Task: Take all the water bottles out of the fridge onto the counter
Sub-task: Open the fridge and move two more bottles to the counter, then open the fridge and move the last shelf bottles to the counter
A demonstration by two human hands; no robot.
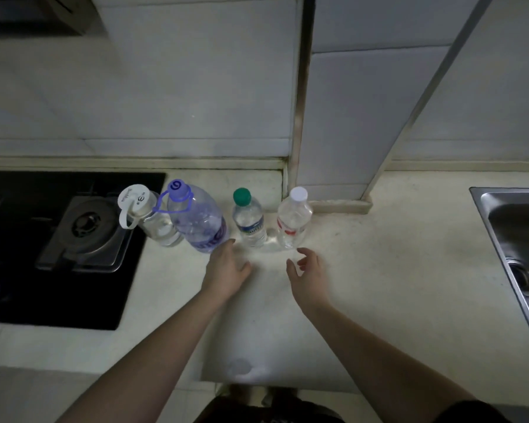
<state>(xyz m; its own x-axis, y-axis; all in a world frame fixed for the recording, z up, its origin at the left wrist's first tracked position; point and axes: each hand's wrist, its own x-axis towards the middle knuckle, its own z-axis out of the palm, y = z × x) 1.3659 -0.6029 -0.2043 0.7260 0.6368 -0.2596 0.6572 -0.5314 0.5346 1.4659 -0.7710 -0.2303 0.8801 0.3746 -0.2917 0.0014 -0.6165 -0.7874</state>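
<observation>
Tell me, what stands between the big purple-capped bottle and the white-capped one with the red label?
One small green-capped bottle stands between the purple-capped bottle and the white-capped bottle on the counter, as the head view shows.

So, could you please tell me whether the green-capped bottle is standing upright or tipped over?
Upright: the green-capped bottle stands on its base on the counter, cap on top.

four bottles [248,218] upright, row on counter [364,270]
</observation>
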